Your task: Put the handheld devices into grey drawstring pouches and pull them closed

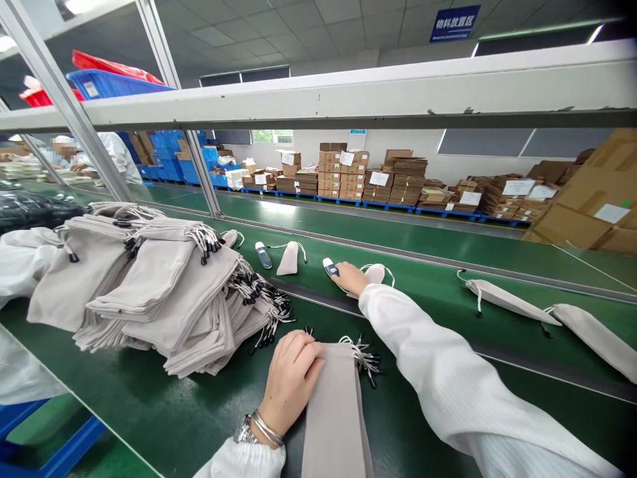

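My left hand [294, 372], with a watch and bangles at the wrist, has its fingers curled onto the top left edge of a stack of long grey drawstring pouches [336, 411]. Their white cords with black ends bunch at the top. My right hand [352, 277] reaches onto the green belt, its fingertips closed on a small dark grey device with a white end [329, 266]. Just behind that hand lies a small drawstring pouch [375, 273], partly hidden. Further left on the belt are a similar device [263, 255] and another small pouch [288, 258].
A large heap of grey pouches [159, 265] covers the table's left side. Two long pouches [512, 300] [594, 335] lie on the belt at right. A white shelf beam [318, 93] spans overhead on metal posts. A cardboard box [592, 199] stands at far right; co-workers sit at far left.
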`<state>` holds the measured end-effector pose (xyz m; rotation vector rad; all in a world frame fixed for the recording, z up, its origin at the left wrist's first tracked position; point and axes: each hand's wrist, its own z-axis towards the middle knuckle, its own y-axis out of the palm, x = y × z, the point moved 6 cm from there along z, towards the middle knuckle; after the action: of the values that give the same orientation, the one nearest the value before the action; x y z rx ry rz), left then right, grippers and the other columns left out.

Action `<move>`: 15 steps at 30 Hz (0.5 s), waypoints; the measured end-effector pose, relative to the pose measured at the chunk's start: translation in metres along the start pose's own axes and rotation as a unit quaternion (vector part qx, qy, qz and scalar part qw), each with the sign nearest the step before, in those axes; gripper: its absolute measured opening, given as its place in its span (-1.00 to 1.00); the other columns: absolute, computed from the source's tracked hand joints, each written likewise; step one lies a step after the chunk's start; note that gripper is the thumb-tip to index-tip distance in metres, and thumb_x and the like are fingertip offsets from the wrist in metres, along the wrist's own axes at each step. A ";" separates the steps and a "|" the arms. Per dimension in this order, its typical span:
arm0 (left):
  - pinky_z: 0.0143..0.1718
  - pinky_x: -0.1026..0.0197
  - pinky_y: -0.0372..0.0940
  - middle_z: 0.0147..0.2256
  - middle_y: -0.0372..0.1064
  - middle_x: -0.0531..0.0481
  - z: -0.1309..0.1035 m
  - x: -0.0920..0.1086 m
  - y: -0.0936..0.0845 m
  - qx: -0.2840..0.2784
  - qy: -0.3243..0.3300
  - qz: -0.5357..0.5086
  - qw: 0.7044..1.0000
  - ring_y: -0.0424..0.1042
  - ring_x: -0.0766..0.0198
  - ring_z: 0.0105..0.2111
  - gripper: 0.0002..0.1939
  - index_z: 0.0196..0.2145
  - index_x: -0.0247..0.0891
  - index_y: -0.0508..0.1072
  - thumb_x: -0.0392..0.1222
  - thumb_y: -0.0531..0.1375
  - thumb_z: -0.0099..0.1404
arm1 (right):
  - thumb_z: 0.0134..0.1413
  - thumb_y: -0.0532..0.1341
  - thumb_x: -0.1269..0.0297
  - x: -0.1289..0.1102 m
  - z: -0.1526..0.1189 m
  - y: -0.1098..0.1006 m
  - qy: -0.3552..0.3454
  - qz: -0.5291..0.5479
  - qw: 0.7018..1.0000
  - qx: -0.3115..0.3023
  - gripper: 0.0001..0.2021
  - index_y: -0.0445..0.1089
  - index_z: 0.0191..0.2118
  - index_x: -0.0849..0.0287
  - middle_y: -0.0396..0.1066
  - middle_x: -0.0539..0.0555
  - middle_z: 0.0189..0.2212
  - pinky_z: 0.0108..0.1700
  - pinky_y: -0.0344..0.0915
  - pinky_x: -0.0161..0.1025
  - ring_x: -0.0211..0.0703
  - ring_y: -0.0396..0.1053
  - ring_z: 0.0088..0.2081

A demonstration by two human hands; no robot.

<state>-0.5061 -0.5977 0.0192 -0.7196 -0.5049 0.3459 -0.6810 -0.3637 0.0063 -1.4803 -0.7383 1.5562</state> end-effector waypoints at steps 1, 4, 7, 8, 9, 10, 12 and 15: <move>-0.05 0.03 0.27 -0.22 0.40 -0.06 0.000 -0.001 -0.001 0.004 0.000 0.003 1.000 0.35 0.09 -0.10 -0.85 -0.22 -0.19 0.42 -0.40 0.13 0.36 | 0.25 0.26 0.25 0.000 0.003 0.005 0.010 0.000 1.000 0.006 -0.75 0.41 -0.01 0.25 0.39 0.19 0.01 0.11 0.28 0.09 0.05 0.35 0.05; -0.04 0.04 0.24 -0.26 0.42 -0.03 0.001 -0.002 -0.004 0.009 0.007 0.009 1.000 0.36 0.11 -0.10 -0.85 -0.30 -0.19 0.40 -0.39 0.11 0.39 | 0.26 0.26 0.29 0.001 0.000 0.011 0.030 0.027 0.999 0.031 -0.70 0.36 0.07 0.22 0.32 0.17 0.09 0.17 0.23 0.18 0.10 0.28 0.14; 0.00 0.03 0.16 -0.26 0.48 0.03 0.003 0.002 -0.007 -0.009 0.035 0.000 0.999 0.37 0.13 -0.06 -0.80 -0.33 -0.18 0.38 -0.42 0.08 0.41 | 0.18 0.23 0.49 0.003 -0.011 0.002 0.032 0.088 0.994 0.058 -0.63 0.29 0.10 0.26 0.23 0.27 0.14 0.25 0.12 0.19 0.16 0.17 0.21; 0.01 0.02 0.13 -0.25 0.49 0.04 0.004 0.004 -0.008 -0.017 0.042 -0.007 0.999 0.37 0.13 -0.05 -0.80 -0.31 -0.18 0.37 -0.43 0.07 0.41 | 0.14 0.22 0.52 0.003 -0.017 -0.004 0.031 0.117 0.991 0.066 -0.59 0.26 0.11 0.27 0.21 0.30 0.14 0.26 0.10 0.17 0.16 0.16 0.21; -0.01 0.03 0.11 -0.24 0.50 0.05 0.005 0.005 -0.009 -0.025 0.047 -0.017 0.998 0.38 0.14 -0.05 -0.80 -0.30 -0.18 0.36 -0.44 0.06 0.41 | 0.12 0.21 0.52 0.002 -0.024 -0.011 0.028 0.149 0.986 0.072 -0.57 0.21 0.11 0.26 0.21 0.30 0.13 0.25 0.13 0.14 0.14 0.18 0.20; -0.04 0.03 0.10 -0.25 0.50 0.06 0.006 0.006 -0.011 -0.031 0.048 -0.031 0.998 0.38 0.15 -0.07 -0.80 -0.30 -0.19 0.34 -0.45 0.05 0.42 | 0.13 0.20 0.49 0.000 -0.032 -0.019 0.025 0.183 0.980 0.076 -0.57 0.17 0.12 0.24 0.22 0.29 0.11 0.22 0.19 0.11 0.10 0.23 0.16; -0.12 0.07 0.10 -0.30 0.46 0.05 0.008 0.009 -0.013 -0.044 0.038 -0.072 0.996 0.38 0.20 -0.18 -0.79 -0.33 -0.21 0.29 -0.44 0.02 0.42 | 0.21 0.15 0.34 -0.009 -0.054 -0.037 0.010 0.254 0.964 0.076 -0.60 0.07 0.13 0.15 0.28 0.19 0.04 0.09 0.37 0.03 -0.01 0.36 0.03; -0.21 0.13 0.11 -0.36 0.34 0.05 0.014 0.012 -0.016 -0.060 -0.010 -0.162 0.985 0.30 0.26 -0.31 -0.80 -0.36 -0.21 0.24 -0.40 0.02 0.43 | 0.24 0.17 0.17 -0.034 -0.099 -0.062 -0.046 0.473 0.879 0.042 -0.58 -0.01 0.12 -0.03 0.32 0.03 -0.06 -0.07 0.49 -0.02 -0.13 0.46 -0.16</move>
<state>-0.5019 -0.5959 0.0433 -0.7381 -0.6544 0.0179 -0.5750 -0.3771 0.0643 -1.8248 0.0814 2.3378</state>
